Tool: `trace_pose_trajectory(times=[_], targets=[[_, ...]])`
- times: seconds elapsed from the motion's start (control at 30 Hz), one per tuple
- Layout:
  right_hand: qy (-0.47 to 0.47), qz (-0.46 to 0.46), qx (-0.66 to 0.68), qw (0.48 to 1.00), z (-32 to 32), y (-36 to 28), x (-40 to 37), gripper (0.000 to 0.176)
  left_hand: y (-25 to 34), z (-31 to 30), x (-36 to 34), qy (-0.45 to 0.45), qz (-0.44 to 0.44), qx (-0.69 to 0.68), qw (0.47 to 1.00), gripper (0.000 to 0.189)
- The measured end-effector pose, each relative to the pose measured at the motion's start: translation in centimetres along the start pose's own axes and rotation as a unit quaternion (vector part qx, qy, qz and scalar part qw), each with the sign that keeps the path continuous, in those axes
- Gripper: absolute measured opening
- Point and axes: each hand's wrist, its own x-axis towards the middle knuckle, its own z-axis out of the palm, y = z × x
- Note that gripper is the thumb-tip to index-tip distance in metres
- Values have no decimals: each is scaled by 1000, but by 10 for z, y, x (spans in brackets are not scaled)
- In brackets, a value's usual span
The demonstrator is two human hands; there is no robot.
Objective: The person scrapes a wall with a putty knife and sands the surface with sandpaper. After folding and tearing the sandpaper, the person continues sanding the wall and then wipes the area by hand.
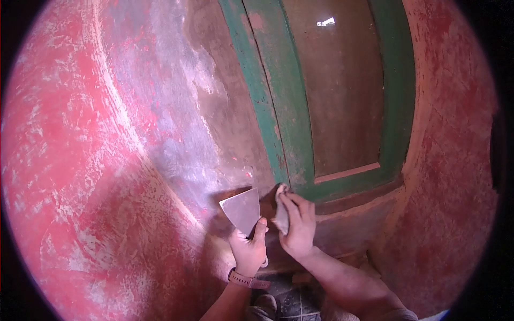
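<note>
My left hand (250,251), with a band on its wrist, is closed round the handle of a wide metal scraper (242,209). The flat blade points up, close to the wall. My right hand (301,227) is to the right of it and grips a pale, crumpled cloth (282,211) between thumb and fingers. The top of the cloth is at the lower left corner of the green window frame (300,150). Whether it presses on the wood cannot be made out.
A glass pane (342,91) fills the green frame, above a ledge (364,198). Patchy red and whitish wall (69,160) curves along the left, and more red wall (450,160) stands at the right. Dark floor tiles (297,305) show below.
</note>
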Motion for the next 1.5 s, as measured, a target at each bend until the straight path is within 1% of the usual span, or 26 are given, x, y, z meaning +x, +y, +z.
trace_pose_trajectory(times=[0.1, 0.13, 0.3, 0.43, 0.53, 0.57, 0.6, 0.7, 0.73, 0.83, 0.93, 1.03, 1.07, 1.17, 1.2, 1.27, 1.4, 1.5], targets=[[-33, -26, 0, 999, 16, 1, -8, 63, -13, -6, 1, -13, 37, -11, 999, 18], [-29, -28, 3, 999, 16, 0, -9, 61, -13, -6, 2, -12, 33, -11, 999, 17], [-58, -20, 0, 998, 8, 9, -12, 67, 2, -10, 0, 17, 1, -3, 1000, 15], [-66, -6, 16, 998, 6, 5, -13, 74, 1, -18, -4, 16, -10, -1, 1000, 15], [-45, -54, 46, 996, 5, -1, 1, 72, 4, -16, -2, 17, 4, -6, 1000, 16], [-58, -41, 42, 997, 5, -1, 0, 73, 4, -14, -5, 23, 9, -5, 1000, 16], [-60, -54, 34, 996, 6, 1, -1, 72, 5, -13, -6, 28, -4, -1, 1000, 18], [-65, -72, 13, 995, 7, 5, -1, 71, -1, -16, -2, 27, 40, -8, 999, 18], [-70, -80, 3, 994, 7, 6, 0, 71, 2, -17, -2, 28, 39, -8, 999, 18], [-89, -63, -9, 994, -1, 5, -2, 70, 11, -12, -5, 43, 28, -30, 998, 17], [-95, -53, -26, 994, -7, 12, -9, 70, 9, -17, -5, 36, 30, -8, 999, 17], [-78, -51, -1, 996, -6, 10, -7, 69, 9, -20, -3, 35, 15, -12, 999, 17], [-62, -69, 8, 996, -4, 8, -3, 71, 6, -19, -2, 36, 27, -10, 999, 17], [-83, -58, -3, 995, -3, 4, 1, 77, 7, -13, -2, 45, 20, -19, 999, 18], [-81, -75, -23, 994, -4, 5, 1, 78, 6, -13, -3, 42, 17, -9, 999, 18], [-106, -61, -35, 992, -11, 10, -4, 77, 5, -16, -3, 37, 13, 9, 999, 19], [-140, -36, -43, 989, -18, 12, -11, 77, -2, -21, -1, 49, 31, 18, 998, 17], [-73, -54, -7, 996, -11, 8, -4, 73, -2, -22, 0, 47, 39, 33, 998, 17]])
